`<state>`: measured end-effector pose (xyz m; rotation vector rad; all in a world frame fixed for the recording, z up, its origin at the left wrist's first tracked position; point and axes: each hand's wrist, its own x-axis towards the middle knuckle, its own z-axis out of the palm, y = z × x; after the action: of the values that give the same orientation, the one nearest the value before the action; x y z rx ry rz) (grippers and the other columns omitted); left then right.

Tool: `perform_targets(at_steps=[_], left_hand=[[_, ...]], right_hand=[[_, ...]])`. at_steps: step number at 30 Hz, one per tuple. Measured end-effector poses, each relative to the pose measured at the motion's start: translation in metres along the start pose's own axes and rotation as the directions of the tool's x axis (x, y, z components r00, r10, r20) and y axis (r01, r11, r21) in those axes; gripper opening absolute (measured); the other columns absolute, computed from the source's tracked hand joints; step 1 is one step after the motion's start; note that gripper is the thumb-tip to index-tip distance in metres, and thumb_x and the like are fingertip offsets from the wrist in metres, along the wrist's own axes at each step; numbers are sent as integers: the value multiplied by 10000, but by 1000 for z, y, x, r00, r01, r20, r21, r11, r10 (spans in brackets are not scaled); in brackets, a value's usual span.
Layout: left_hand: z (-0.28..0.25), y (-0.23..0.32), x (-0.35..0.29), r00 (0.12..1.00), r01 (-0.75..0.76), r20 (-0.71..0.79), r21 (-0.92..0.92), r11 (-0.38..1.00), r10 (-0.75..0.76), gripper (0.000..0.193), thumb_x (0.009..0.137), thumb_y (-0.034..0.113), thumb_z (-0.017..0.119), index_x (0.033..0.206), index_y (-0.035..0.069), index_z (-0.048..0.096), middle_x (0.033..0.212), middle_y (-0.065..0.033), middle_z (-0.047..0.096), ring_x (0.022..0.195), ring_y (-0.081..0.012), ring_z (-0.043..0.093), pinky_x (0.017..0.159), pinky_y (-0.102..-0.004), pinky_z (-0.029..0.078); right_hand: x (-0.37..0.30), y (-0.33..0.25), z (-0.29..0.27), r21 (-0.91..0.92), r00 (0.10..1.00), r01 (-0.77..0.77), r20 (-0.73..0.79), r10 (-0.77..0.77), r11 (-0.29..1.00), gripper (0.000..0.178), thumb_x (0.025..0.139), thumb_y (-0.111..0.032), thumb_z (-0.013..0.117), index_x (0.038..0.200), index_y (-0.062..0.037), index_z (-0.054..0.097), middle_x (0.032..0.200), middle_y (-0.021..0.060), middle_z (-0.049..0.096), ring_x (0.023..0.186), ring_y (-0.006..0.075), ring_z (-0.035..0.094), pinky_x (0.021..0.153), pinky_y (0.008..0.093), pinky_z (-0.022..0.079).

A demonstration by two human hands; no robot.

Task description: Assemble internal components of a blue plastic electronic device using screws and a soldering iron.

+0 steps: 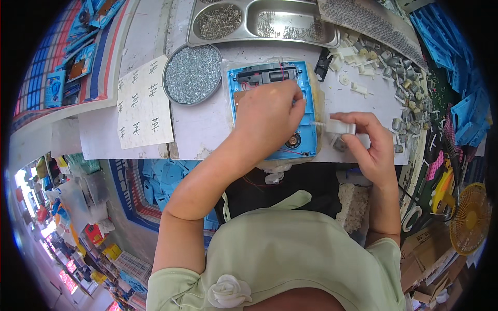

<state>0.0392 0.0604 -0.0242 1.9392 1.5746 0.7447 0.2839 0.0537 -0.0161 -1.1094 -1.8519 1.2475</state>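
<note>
A blue plastic casing [309, 136] lies open on the bench before me, with circuit parts, thin wires and a small round speaker [293, 140] inside. My left hand [270, 111] is over its middle, fingers curled down and thumb tucked in; the fingertips, and anything in them, are hidden beneath the hand. Just off the casing's right edge, my right hand [371, 145] grips a white plastic gearbox [340, 127] between thumb and fingers. A pale shaft on the gearbox points left toward the casing.
A round tray of small screws [192, 75] stands left of the casing, beside a sheet of handwritten paper [144, 103]. Behind is a metal tray [290, 23] of small metal parts. Several small motors [407, 85] are heaped at right, near a yellow fan [470, 218].
</note>
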Motion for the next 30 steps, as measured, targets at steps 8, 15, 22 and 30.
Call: perform_targets(at_steps=[8, 15, 22, 30], left_hand=[[-22, -25, -30, 994, 90, -33, -316, 945, -105, 60, 927, 34, 684, 963, -8, 660, 784, -41, 683, 658, -65, 612, 583, -230, 489], [0, -32, -37, 982, 19, -160, -433, 901, -97, 88, 878, 32, 729, 951, 34, 680, 732, -54, 654, 581, -116, 606, 542, -254, 476], [3, -34, -36, 977, -25, -201, -425, 905, -67, 91, 868, 34, 740, 939, 50, 684, 727, -52, 650, 578, -115, 607, 533, -253, 475], [1, -39, -38, 990, -1, -128, -419, 908, -58, 118, 890, 8, 710, 993, 26, 653, 753, -39, 652, 623, -99, 629, 568, -252, 477]], right_hand=[[45, -15, 11, -488, 898, 440, 233, -373, 754, 304, 706, -80, 782, 997, -56, 698, 986, 73, 632, 957, 306, 560, 807, 389, 504], [63, -23, 23, -493, 842, 536, 362, -399, 685, 255, 718, -116, 789, 952, -70, 700, 969, 72, 624, 941, 295, 570, 776, 381, 499], [54, 26, 25, -195, 905, 409, 209, -370, 892, 257, 753, -119, 795, 992, -62, 720, 985, 79, 639, 917, 303, 579, 790, 398, 484], [58, 1, 33, -453, 905, 406, 318, -281, 794, 276, 712, -89, 789, 974, -79, 704, 993, 88, 634, 959, 331, 566, 833, 420, 483]])
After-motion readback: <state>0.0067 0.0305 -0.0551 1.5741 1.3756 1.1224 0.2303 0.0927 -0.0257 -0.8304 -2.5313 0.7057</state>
